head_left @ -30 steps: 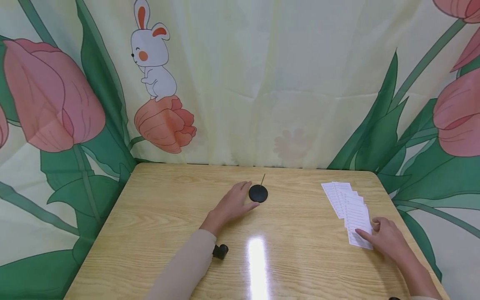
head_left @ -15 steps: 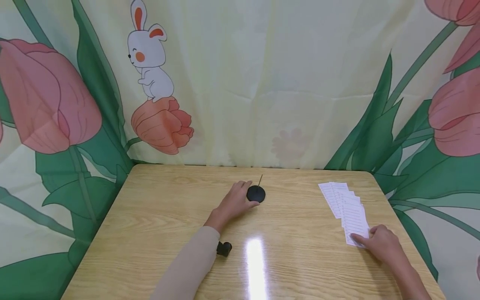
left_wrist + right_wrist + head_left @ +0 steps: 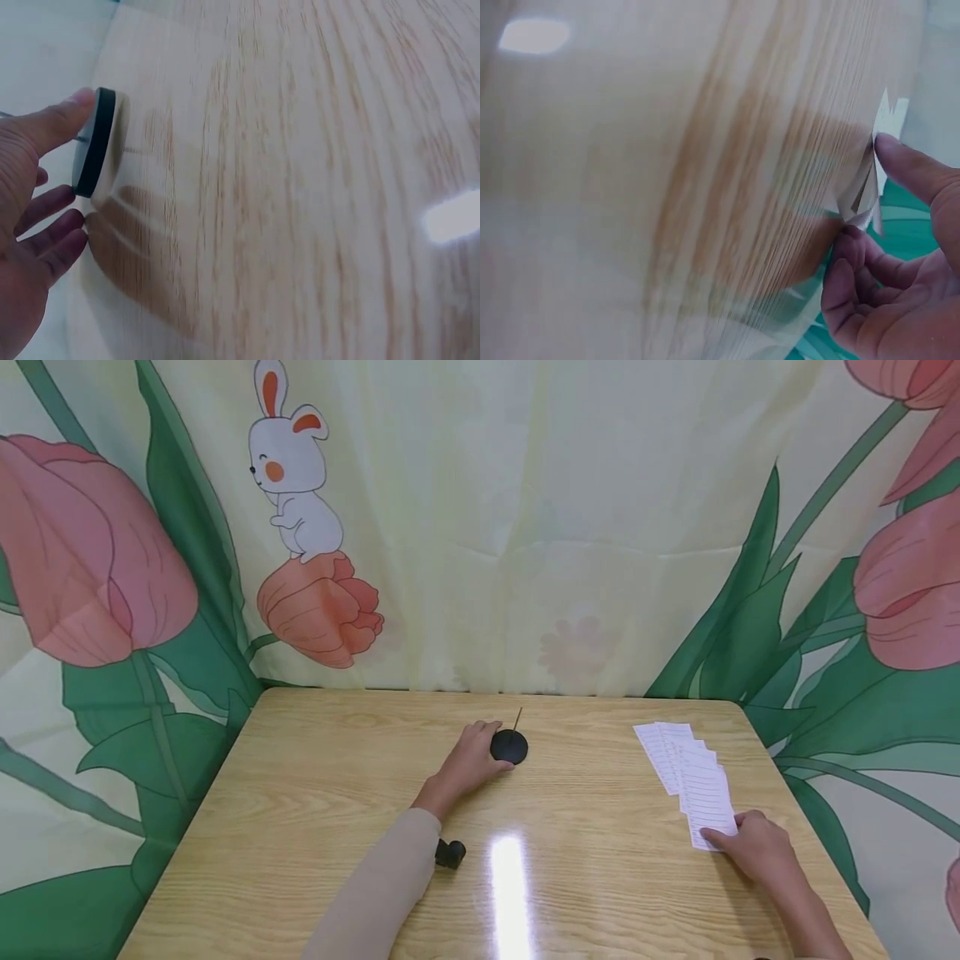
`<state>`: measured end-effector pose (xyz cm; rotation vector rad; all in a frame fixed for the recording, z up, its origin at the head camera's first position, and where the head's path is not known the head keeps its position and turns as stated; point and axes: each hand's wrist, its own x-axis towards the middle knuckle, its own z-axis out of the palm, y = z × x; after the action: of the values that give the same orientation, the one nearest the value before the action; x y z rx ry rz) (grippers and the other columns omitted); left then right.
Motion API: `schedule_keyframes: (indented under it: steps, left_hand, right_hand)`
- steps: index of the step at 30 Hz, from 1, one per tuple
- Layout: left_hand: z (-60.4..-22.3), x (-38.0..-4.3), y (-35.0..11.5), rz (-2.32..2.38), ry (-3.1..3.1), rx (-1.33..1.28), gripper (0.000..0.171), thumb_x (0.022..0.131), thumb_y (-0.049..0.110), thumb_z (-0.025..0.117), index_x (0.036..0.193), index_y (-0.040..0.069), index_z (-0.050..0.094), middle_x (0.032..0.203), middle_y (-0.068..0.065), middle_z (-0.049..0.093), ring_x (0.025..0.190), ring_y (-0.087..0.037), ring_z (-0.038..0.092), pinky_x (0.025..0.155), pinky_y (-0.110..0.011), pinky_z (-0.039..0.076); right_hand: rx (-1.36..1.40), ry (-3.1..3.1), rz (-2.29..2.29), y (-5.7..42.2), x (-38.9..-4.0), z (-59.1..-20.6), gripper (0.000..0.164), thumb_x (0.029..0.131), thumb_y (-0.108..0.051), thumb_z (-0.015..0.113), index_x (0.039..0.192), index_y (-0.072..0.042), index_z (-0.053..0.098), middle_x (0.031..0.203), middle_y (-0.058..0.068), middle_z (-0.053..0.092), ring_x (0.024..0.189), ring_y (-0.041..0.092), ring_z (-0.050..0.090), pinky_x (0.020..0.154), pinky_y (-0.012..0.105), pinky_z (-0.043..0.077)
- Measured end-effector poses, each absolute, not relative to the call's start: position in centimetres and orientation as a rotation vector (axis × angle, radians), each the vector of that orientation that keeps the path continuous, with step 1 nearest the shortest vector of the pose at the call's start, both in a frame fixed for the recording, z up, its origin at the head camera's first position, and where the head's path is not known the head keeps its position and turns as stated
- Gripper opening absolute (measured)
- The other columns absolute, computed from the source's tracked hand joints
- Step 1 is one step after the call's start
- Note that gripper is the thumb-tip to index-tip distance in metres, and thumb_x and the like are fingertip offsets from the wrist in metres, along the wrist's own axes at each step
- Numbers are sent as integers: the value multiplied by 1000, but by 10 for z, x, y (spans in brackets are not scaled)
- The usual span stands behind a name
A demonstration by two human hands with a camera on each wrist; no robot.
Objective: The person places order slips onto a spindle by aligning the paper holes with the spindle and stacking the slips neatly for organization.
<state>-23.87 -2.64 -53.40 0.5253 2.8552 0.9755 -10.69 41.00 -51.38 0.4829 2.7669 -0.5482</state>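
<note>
A receipt spike (image 3: 509, 748) stands near the back of the table, a thin upright rod on a round black base. My left hand (image 3: 468, 760) holds that base, thumb on one side and fingers on the other; the left wrist view shows the thumb (image 3: 64, 120) against the disc's edge. Toward the right, several white paper slips (image 3: 701, 781) with printed lines lie overlapped in a slanting row. The nearest slip's lower corner is pinched by my right hand (image 3: 761, 847). In the right wrist view, the thumb lies on the bent paper (image 3: 870, 191) and the curled fingers are at its edge.
The wooden table (image 3: 360, 735) ends at a printed curtain (image 3: 465, 527) just behind the spike. A small black device (image 3: 452, 854) shows beside the left sleeve (image 3: 382, 885). Bright glare (image 3: 510, 893) lies on the table's front middle.
My right hand has moved slightly inward over the nearest slip, its fingers closing in at the slip's edge. The left hand stays at the spike's base. The head view has shifted a little.
</note>
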Motion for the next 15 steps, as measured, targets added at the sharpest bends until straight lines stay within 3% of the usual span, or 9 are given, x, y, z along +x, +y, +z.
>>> schedule_keyframes:
  steps: [4,15]
  left_hand:
    - [-536,-240,-25,971,2853,477,76,88,32,84,152,9,50,145,-16,54,134,-33,50,108,-46,49]
    - [-538,-239,-24,961,2887,502,59,91,29,81,141,5,61,135,-14,59,125,-31,52,104,-44,50]
  right_hand:
    - [513,2733,-612,410,-106,-513,89,89,-47,78,126,27,45,117,44,56,88,37,55,71,39,45]
    - [535,2715,-640,414,-109,-514,90,88,-45,79,129,27,42,121,45,52,93,42,53,77,44,46]
